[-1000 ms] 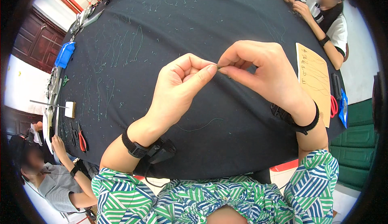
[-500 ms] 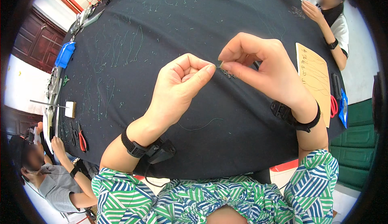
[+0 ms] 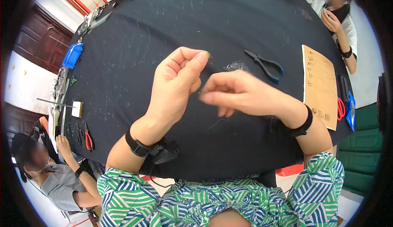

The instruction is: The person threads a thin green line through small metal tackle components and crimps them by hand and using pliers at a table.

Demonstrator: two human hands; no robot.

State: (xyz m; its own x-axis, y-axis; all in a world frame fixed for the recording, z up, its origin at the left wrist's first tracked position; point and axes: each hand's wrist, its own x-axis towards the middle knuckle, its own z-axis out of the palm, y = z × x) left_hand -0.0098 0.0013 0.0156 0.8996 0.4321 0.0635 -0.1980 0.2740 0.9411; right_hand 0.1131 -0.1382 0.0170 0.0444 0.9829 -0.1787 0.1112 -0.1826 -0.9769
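Observation:
My left hand [image 3: 176, 73] is closed in a pinch, thumb against forefinger. A bit of green thread [image 3: 208, 55] shows at its fingertips. Just right of it and lower, my right hand [image 3: 241, 91] is blurred, its fingers curled and thumb drawn in; whatever they may hold is hidden. Beyond the right hand lies a small pile of metal rings or hooks [image 3: 237, 66], partly covered by that hand. Beside the pile are pliers [image 3: 264, 64] with dark blue grip ends, jaws pointing away. Below the right hand, a short length of dark green thread [image 3: 219, 122] shows against the cloth.
A black cloth [image 3: 192, 145] covers the table, with faint thread scraps at left. A brown card [image 3: 321, 87] and red-handled scissors [image 3: 340, 109] are at right. Red-handled pliers [image 3: 88, 139], a white block [image 3: 77, 109] and a blue tray [image 3: 73, 55] lie left. Other people sit around.
My right hand has come down and left from its raised pinch, uncovering the pliers. My left hand stays pinched, slightly shifted. The whole view has moved a little.

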